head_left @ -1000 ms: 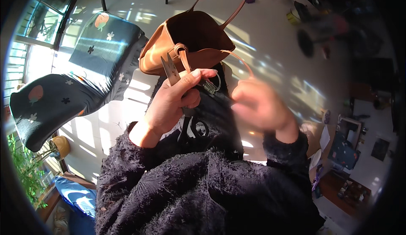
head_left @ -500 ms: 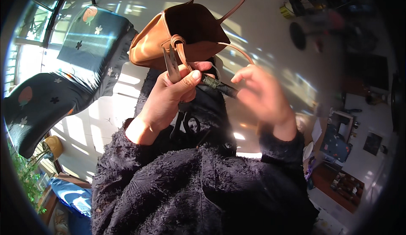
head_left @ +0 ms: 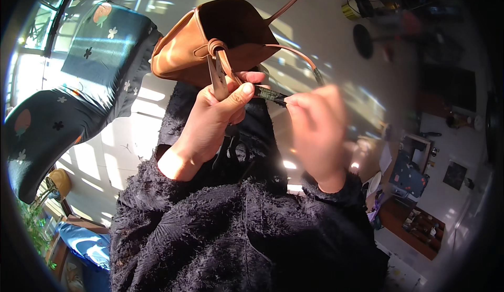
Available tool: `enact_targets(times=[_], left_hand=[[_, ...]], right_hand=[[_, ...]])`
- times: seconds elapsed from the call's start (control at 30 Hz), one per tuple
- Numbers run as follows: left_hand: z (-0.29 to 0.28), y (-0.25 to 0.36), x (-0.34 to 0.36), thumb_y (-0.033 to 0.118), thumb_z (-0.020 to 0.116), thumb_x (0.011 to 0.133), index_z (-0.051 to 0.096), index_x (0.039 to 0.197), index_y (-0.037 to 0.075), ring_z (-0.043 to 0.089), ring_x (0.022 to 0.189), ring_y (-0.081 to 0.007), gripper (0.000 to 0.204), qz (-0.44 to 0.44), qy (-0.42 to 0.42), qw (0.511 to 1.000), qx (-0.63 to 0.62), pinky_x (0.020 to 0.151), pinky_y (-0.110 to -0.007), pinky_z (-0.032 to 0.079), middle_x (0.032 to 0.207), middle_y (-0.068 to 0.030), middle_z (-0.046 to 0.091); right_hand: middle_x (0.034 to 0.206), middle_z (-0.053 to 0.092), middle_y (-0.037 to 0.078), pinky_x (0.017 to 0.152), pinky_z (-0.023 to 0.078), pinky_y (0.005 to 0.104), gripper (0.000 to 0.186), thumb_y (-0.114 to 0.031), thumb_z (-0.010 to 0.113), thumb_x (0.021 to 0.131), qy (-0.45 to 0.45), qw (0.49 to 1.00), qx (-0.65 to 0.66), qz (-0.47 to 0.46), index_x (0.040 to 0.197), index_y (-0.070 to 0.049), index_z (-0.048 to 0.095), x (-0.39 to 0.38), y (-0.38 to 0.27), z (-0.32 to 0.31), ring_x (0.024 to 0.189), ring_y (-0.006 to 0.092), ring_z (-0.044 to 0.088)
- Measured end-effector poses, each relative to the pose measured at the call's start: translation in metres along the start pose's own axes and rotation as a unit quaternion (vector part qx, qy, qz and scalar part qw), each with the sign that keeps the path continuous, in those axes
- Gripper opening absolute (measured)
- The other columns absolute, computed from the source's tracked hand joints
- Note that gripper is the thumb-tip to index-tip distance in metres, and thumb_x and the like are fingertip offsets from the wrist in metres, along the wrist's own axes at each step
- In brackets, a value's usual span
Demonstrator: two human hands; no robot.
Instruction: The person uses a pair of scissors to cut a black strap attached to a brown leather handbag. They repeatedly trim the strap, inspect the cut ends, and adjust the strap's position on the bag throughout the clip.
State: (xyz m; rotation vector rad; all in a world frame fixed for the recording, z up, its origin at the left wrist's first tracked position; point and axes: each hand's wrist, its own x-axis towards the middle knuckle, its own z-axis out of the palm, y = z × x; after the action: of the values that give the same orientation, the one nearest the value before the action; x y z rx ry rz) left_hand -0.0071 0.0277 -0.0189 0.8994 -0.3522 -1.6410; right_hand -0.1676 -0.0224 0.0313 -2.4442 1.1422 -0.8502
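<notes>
A brown leather bag [head_left: 181, 50] lies open-topped in front of me, with a knotted strap joint at its near side. My left hand [head_left: 223, 105] is closed around scissors [head_left: 219, 82], blades pointing up, and also pinches the bag's strap [head_left: 227, 66]. Below the hand hang the black scissor handles [head_left: 231, 147]. Dark green cord [head_left: 270, 94] is wound about the dark part of the strap, right of my left thumb. My right hand [head_left: 317, 134], smeared by motion, has its thumb and fingertips pinched at the right end of that wrapped part. What lies between them is hidden.
A dark patterned cloth-covered seat [head_left: 105, 55] stands at the left. The bag's other handle [head_left: 294, 53] loops out to the right. A brown cap-like item [head_left: 60, 183] and a plant [head_left: 31, 226] are at the lower left. Far right stands furniture with a reddish-brown surface [head_left: 394, 221].
My right hand has come in and its fingers have closed at the wrapped strap. A thin loop of cord seen before no longer shows. My left hand keeps its grip.
</notes>
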Motion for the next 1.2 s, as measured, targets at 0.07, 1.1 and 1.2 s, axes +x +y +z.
enact_targets(times=[0.07,1.1,1.2], left_hand=[[0.000,0.000,0.000,0.017,0.049,0.094,0.054,0.115,-0.001,0.029,0.055,-0.0025,0.028,0.001,0.002,1.000,0.000,0.051,-0.019,0.025,0.069,0.0075,0.043],[-0.006,-0.004,0.002,0.015,0.055,0.091,0.058,0.113,0.000,0.029,0.057,-0.0008,0.027,0.001,-0.004,1.000,-0.010,0.051,-0.017,0.025,0.067,0.0095,0.037],[-0.006,-0.003,0.002,0.015,0.055,0.091,0.058,0.113,0.000,0.029,0.056,-0.0009,0.027,0.001,-0.005,1.000,-0.007,0.050,-0.017,0.025,0.067,0.0095,0.037]], right_hand=[[0.068,0.047,0.003,0.062,0.035,0.0319,0.006,-0.004,0.067,0.075,-0.004,1.000,-0.017,-0.003,0.077,-0.007,0.063,-0.001,0.001,0.000,0.064,0.0199,0.049],[0.065,0.055,0.002,0.059,0.036,0.0313,0.008,-0.004,0.065,0.074,-0.100,0.992,0.056,0.052,0.074,-0.008,0.058,0.009,0.006,0.000,0.059,0.0208,0.053],[0.065,0.055,0.002,0.059,0.037,0.0311,0.008,-0.004,0.065,0.074,-0.107,0.989,0.084,0.065,0.074,-0.008,0.058,0.008,0.007,0.001,0.058,0.0203,0.053]])
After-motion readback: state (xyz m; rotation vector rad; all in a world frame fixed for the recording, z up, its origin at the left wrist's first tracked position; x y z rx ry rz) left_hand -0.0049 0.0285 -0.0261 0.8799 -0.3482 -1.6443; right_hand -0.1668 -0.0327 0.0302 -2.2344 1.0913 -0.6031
